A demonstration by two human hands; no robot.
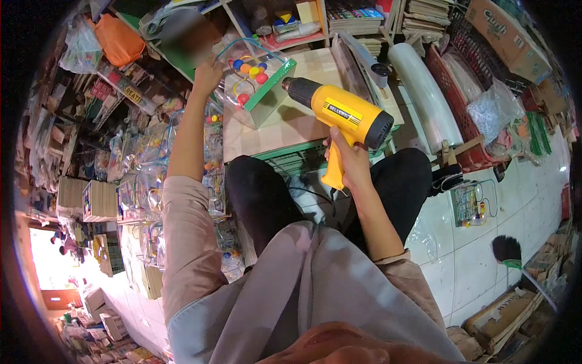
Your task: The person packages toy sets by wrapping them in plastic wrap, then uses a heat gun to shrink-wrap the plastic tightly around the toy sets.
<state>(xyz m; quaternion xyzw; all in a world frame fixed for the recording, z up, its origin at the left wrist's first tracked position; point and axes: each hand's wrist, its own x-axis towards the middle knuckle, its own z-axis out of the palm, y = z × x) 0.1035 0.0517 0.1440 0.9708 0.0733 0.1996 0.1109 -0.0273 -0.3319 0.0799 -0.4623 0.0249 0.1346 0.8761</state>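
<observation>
My right hand (350,161) is wrapped round the handle of a yellow heat gun (345,116) with a black nozzle and black rear cap. The nozzle points left toward a bead maze toy (267,91) with a green-edged base, coloured beads and a blue wire, wrapped in clear plastic film. At the far left end of the wrapped toy, my left hand (210,74) grips its edge; some fingers are hidden. The toy stands tilted on its side on a pale wooden table (254,141), the nozzle close to its green edge.
Wrapped bead maze toys (145,194) are stacked at the left. A roll of clear film (427,94) lies at the right, beside a red crate (454,79). Another bead toy (471,205) and a black-bristled broom (508,250) are on the tiled floor. Shelves stand behind the table.
</observation>
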